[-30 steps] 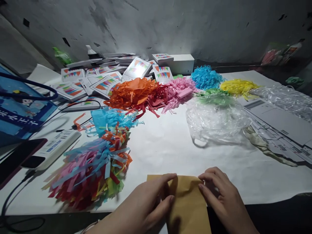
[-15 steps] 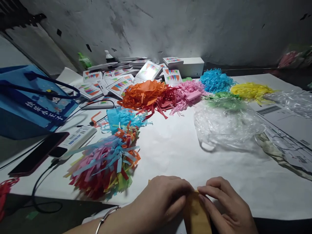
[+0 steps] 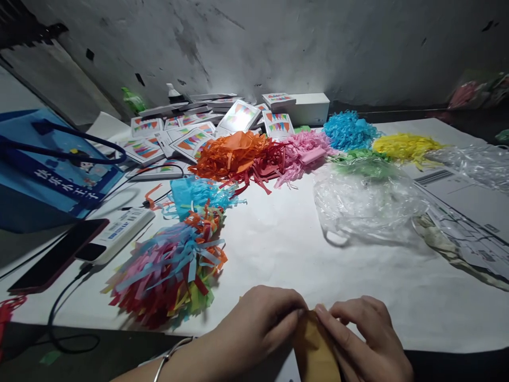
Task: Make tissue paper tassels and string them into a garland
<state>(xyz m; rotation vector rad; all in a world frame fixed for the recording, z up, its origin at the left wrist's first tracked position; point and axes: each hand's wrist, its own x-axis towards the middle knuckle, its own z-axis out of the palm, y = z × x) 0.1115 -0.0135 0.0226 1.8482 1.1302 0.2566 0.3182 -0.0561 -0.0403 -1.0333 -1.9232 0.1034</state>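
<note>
At the table's front edge my left hand [image 3: 268, 323] is curled, its fingers pinching the top of a yellow-brown folded piece [image 3: 316, 345] that looks like paper. Its lower end runs out of the picture. My right hand [image 3: 366, 331] grips the same piece from the right, thumb and fingertips close to my left fingers. Under my left hand a white flat surface [image 3: 284, 369] shows in part; what it belongs to is hidden. To the left lies a bunch of mixed-colour paper tassels [image 3: 167, 270], with a light blue tassel [image 3: 194, 193] behind it.
Orange [image 3: 230, 151], pink [image 3: 308, 151], blue [image 3: 350, 130] and yellow tassels [image 3: 409, 147] lie across the back, before several printed boxes [image 3: 238, 116]. Crumpled clear plastic [image 3: 366, 201] is at right. A phone [image 3: 59, 254], power bank [image 3: 119, 233] and blue bag [image 3: 59, 164] stand left.
My right thumb and fingers have shifted left along the top of the yellow-brown piece, nearer my left fingers. The whole view has moved slightly.
</note>
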